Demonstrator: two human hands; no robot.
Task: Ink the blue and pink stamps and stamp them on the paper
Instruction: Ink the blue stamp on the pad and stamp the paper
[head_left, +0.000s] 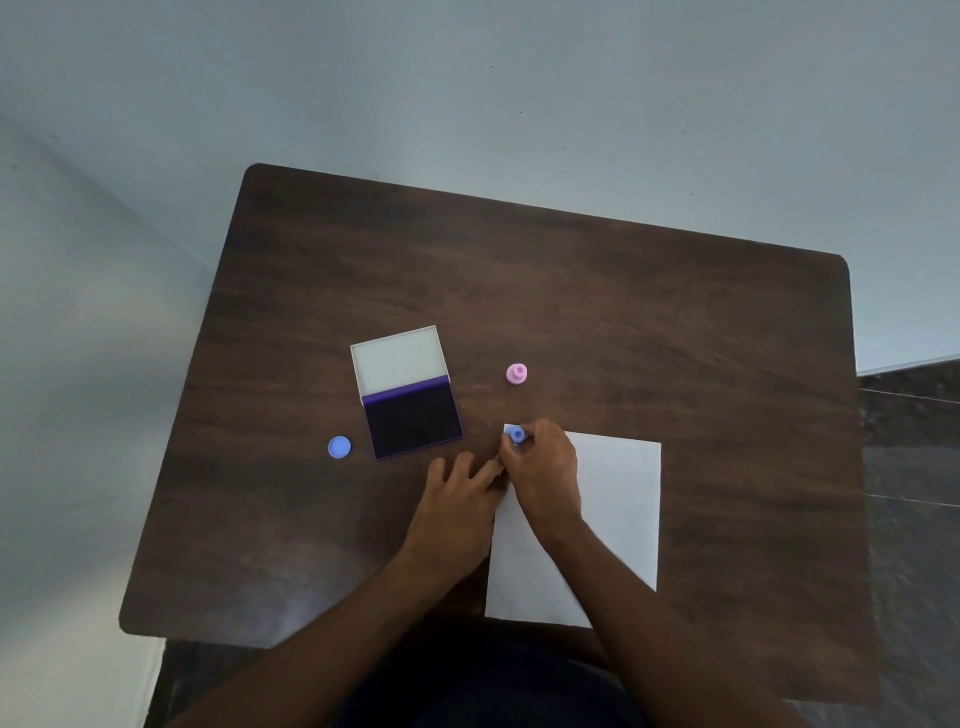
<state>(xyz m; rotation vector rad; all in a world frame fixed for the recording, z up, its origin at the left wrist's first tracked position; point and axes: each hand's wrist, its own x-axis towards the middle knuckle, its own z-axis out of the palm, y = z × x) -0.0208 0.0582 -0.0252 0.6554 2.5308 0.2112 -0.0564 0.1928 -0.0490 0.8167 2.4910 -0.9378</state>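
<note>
My right hand (545, 475) grips the small blue stamp (516, 434) and holds it upright on the far left corner of the white paper (615, 512). My left hand (460, 501) lies flat with fingers spread on the table, its fingertips touching the paper's left edge. The pink stamp (516, 373) stands alone on the table beyond the paper. The open ink pad (413, 418) with its dark purple surface and raised white lid lies left of the stamps. A round blue cap (339, 447) rests left of the pad.
Everything sits on a dark brown wooden table (597, 291) with rounded corners. A pale wall surrounds it on the far and left sides. Dark floor tiles (914, 467) show at the right.
</note>
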